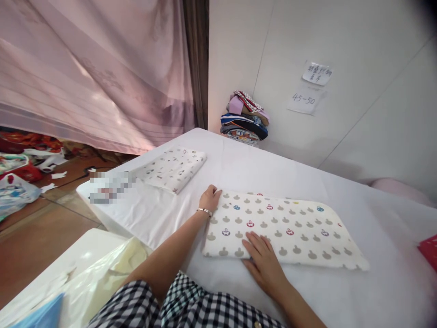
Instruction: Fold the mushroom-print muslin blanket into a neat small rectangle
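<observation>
A folded white cloth (pixel 283 232), printed with grey, red and blue mushroom-like shapes, lies flat on a table covered in white. At its far left corner is my left hand (pixel 209 200), with a bracelet at the wrist and its fingers closed on the edge. My right hand (pixel 262 259) rests flat on the near part of the cloth, fingers stretched out and slightly apart. Farther back to the left lies another folded white cloth (pixel 174 169) with small scattered prints.
The white table (pixel 235 159) reaches the wall. A stack of folded clothes (pixel 244 119) stands by the wall, left of two paper signs (pixel 303 100). Clear plastic (pixel 99 278) covers part of a lower surface at near left. A red object (pixel 429 250) sits at the right edge.
</observation>
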Demonstrator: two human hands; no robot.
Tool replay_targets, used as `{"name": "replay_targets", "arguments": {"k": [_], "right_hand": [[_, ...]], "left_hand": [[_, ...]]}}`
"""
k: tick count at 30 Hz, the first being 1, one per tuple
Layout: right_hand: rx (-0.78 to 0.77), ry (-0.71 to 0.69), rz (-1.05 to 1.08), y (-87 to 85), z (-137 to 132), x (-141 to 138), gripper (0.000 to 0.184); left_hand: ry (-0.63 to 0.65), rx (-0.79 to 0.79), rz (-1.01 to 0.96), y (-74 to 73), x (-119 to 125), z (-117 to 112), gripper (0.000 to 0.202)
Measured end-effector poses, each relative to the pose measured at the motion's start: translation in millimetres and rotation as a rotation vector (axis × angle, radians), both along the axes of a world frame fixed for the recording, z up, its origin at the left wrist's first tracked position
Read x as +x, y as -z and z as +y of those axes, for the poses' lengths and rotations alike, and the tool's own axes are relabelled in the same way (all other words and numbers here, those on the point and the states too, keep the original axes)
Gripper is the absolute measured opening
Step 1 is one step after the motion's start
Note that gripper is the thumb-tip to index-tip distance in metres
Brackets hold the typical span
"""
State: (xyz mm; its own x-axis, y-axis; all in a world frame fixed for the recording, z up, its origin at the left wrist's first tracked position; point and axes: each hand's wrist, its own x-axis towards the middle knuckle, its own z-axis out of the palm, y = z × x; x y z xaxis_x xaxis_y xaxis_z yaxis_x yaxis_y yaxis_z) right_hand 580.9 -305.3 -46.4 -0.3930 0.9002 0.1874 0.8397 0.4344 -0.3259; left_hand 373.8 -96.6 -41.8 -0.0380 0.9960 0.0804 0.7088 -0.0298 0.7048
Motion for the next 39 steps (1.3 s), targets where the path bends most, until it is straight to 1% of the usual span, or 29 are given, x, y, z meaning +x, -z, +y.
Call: {"name": "replay_targets", "arguments": {"k": [2,3,5,7,10,12,14,16,19,21,23,24,26,28,30,34,37,39], "right_hand": [[-0.077,0.035,0.124,-6.5,5.2,9.2,0.041],[-0.095,0.084,0.186,-10.4,11.3,14.8,0.041],[-0.088,0.206,0.265,-18.8,31.9,26.8,0.041],[-0.043,0.281,0.267,-26.2,61.8,38.4,0.041],[0.008,0.261,0.192,-32.6,112.2,51.3,0.042],[-0.008,0.232,0.119,-34.7,140.5,56.4,0.044],[-0.094,0.203,0.052,-37.2,160.6,59.9,0.044],[-0.202,0.163,0.020,-41.1,172.7,63.2,0.041],[-0.307,0.129,0.040,-48.1,181.2,68.8,0.033],[-0.383,0.166,0.062,-50.7,184.4,71.6,0.026],[-0.421,0.239,0.078,-49.6,187.5,72.0,0.022],[-0.406,0.274,0.083,-47.4,189.1,71.1,0.021],[-0.329,0.318,0.077,-40.6,192.3,67.5,0.020],[-0.279,0.331,0.048,-32.7,195.1,63.6,0.020],[-0.267,0.334,0.016,-26.6,196.8,61.9,0.020],[-0.264,0.328,0.033,-25.1,195.2,67.6,0.026],[-0.344,0.326,0.111,-27.6,192.0,72.5,0.030],[-0.359,0.351,0.106,-27.2,191.4,72.5,0.030]], "left_hand": [[0.021,0.072,-0.055,7.3,-2.3,-3.0,0.016],[0.035,0.105,-0.082,9.6,-3.1,-4.6,0.017],[0.067,0.174,-0.132,11.6,-3.9,-7.8,0.018],[0.103,0.238,-0.168,11.2,-3.9,-11.3,0.018],[0.141,0.310,-0.188,10.0,-4.2,-16.0,0.017],[0.152,0.347,-0.184,10.3,-5.3,-18.1,0.017],[0.158,0.382,-0.169,11.2,-6.8,-19.4,0.016],[0.161,0.418,-0.155,12.3,-8.3,-20.2,0.015],[0.160,0.433,-0.146,14.0,-9.5,-21.0,0.015],[0.143,0.401,-0.143,15.2,-9.3,-20.6,0.016],[0.096,0.338,-0.124,15.9,-8.5,-18.7,0.017],[0.066,0.290,-0.104,15.9,-7.9,-17.2,0.017],[0.020,0.161,-0.051,14.8,-6.6,-13.2,0.016],[0.003,0.037,0.007,12.6,-5.2,-9.2,0.015],[-0.001,-0.036,0.048,10.5,-4.1,-6.3,0.015],[-0.013,-0.059,0.058,8.6,-3.1,-4.0,0.016],[-0.015,-0.067,0.058,7.6,-2.7,-3.7,0.016],[-0.014,-0.082,0.063,6.3,-2.3,-3.5,0.016]]}}
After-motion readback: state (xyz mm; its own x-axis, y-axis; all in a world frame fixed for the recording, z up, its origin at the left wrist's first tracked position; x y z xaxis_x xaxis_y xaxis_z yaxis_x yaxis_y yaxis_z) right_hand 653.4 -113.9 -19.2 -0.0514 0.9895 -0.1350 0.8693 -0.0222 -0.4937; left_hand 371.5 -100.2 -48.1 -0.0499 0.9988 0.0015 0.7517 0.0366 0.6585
